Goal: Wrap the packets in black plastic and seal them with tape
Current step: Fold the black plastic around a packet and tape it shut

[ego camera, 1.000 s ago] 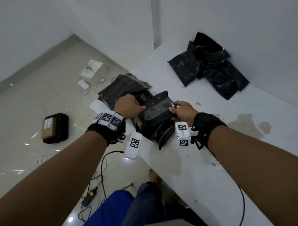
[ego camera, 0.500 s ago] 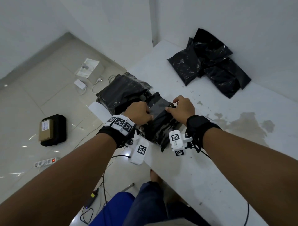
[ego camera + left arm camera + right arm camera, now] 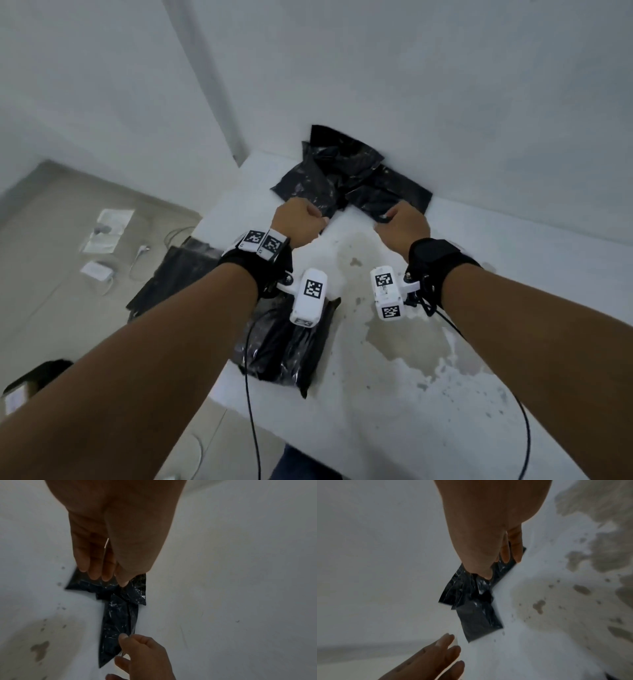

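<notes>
Hands reached to the far pile of wrapped black packets (image 3: 346, 178) lying against the wall (image 3: 445, 85) on the white table (image 3: 428, 394); the left hand (image 3: 298, 222) had its fingers (image 3: 96, 566) fairly straight, their tips at the edge of the left packet (image 3: 96, 584); the right hand (image 3: 404, 222) pinched the corner of the right packet (image 3: 503, 568) between thumb and fingers; nearer the table's edge lay another wrapped bundle (image 3: 291, 353), partly under the left wrist camera (image 3: 310, 296); beside it sat a stack of black plastic (image 3: 174, 277).
</notes>
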`<move>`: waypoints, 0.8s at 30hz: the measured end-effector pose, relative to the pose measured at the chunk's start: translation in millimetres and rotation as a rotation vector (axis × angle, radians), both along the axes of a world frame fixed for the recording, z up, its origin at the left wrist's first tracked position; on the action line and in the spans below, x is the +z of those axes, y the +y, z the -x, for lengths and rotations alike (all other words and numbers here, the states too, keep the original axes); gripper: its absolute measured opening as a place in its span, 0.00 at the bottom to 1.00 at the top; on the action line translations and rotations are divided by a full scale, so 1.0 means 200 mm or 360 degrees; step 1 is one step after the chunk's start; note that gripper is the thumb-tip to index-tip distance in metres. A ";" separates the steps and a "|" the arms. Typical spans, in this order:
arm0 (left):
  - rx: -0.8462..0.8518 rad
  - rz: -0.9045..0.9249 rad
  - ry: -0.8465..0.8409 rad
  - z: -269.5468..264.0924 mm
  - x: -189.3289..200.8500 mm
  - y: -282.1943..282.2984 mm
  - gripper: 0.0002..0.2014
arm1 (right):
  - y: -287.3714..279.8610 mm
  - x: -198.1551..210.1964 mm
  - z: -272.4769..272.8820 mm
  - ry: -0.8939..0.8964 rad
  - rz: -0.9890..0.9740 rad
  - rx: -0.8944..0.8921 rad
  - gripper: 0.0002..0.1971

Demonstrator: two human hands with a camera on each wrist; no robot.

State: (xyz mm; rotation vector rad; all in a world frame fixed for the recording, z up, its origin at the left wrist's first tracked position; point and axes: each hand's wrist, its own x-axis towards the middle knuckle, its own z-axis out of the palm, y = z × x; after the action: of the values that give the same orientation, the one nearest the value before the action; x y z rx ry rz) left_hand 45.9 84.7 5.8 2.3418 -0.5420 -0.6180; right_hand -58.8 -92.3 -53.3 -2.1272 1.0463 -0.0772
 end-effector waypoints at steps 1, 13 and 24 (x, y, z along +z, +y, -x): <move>-0.0020 0.0016 0.0021 -0.04 -0.02 -0.06 0.09 | -0.06 -0.01 -0.01 0.0037 0.0039 -0.0065 0.20; -0.0306 0.0050 0.0137 -0.41 -0.38 -0.48 0.06 | -0.43 -0.23 -0.27 0.0652 0.0433 -0.0103 0.34; -0.0316 0.0152 0.0078 -0.47 -0.39 -0.54 0.03 | -0.49 -0.22 -0.19 -0.0109 0.0671 -0.0454 0.15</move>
State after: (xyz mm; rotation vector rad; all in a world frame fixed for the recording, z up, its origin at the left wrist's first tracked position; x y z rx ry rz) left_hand 140.3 -22.6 -72.1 2.1937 -0.7711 -0.7220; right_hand -21.2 -190.3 -98.2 -2.3032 1.3804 -0.5468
